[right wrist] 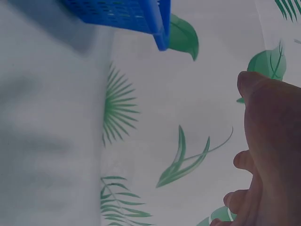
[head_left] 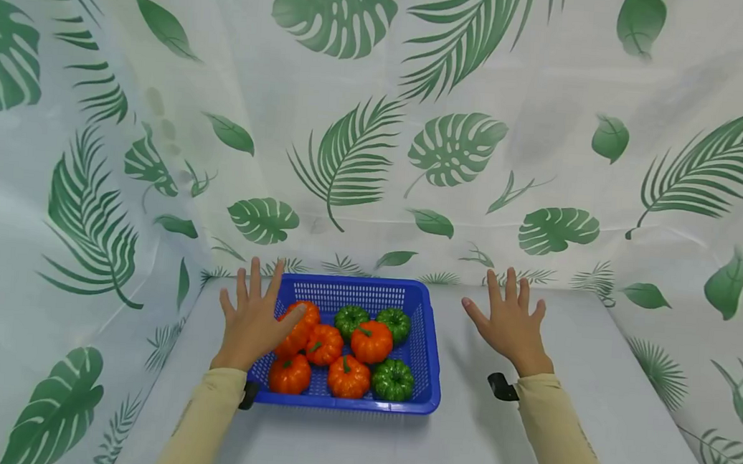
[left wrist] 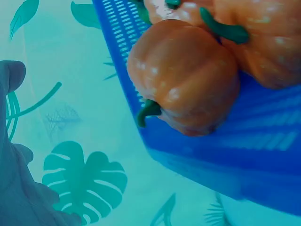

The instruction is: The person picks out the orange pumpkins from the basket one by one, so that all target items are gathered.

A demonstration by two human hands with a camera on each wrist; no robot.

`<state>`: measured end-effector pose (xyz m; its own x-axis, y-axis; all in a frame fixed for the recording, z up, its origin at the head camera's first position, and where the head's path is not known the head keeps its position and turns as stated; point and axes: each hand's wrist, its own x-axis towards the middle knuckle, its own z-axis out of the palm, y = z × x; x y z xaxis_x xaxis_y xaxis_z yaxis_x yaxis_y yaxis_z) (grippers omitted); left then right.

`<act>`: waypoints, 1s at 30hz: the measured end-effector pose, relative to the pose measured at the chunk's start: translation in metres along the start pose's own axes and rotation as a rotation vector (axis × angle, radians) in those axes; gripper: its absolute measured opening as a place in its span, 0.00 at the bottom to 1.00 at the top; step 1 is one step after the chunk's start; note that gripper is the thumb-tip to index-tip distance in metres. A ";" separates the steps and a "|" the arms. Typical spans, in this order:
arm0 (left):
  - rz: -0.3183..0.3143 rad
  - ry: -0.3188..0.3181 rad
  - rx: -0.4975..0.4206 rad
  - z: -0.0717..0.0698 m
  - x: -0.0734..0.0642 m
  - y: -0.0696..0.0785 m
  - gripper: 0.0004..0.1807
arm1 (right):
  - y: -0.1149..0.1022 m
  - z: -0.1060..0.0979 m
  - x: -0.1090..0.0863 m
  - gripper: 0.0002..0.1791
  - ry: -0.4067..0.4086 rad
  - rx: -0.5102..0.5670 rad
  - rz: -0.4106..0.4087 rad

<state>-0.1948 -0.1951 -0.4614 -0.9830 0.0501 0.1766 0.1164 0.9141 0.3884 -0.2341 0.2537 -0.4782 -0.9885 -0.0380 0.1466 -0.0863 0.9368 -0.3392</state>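
Observation:
A blue plastic basket (head_left: 432,366) stands on the white table, holding several small pumpkins. Most are orange, such as the front one (head_left: 349,378); three are green, one of them at the front right corner (head_left: 393,380). My left hand (head_left: 251,328) is spread over the basket's left side, its thumb overlapping an orange pumpkin in the head view. In the left wrist view an orange pumpkin (left wrist: 183,77) with a green stem sits by the basket wall, apart from the fingers. To the right of the basket, my right hand (head_left: 512,324) hovers with fingers spread, holding nothing.
White sheeting (head_left: 369,81) printed with green leaves hangs behind and along both sides of the table (head_left: 356,450). Each wrist carries a small black device, such as the right one (head_left: 503,387). The basket's edge (right wrist: 160,28) shows at the top of the right wrist view.

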 end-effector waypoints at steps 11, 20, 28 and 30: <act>-0.066 -0.012 -0.029 0.009 -0.046 -0.020 0.58 | -0.008 -0.002 0.001 0.52 -0.080 0.147 -0.032; -0.117 -0.075 -0.093 0.033 -0.067 -0.030 0.64 | -0.019 -0.004 0.002 0.50 -0.129 0.285 -0.087; -0.089 -0.078 -0.108 0.051 -0.079 -0.035 0.65 | -0.033 -0.005 0.002 0.47 -0.209 0.495 -0.163; -0.082 -0.084 -0.109 0.052 -0.081 -0.037 0.66 | -0.037 -0.005 0.001 0.47 -0.207 0.516 -0.179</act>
<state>-0.1272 -0.2118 -0.5373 -0.9977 0.0150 0.0662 0.0459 0.8678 0.4948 -0.2308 0.2205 -0.4605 -0.9523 -0.2957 0.0760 -0.2521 0.6211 -0.7420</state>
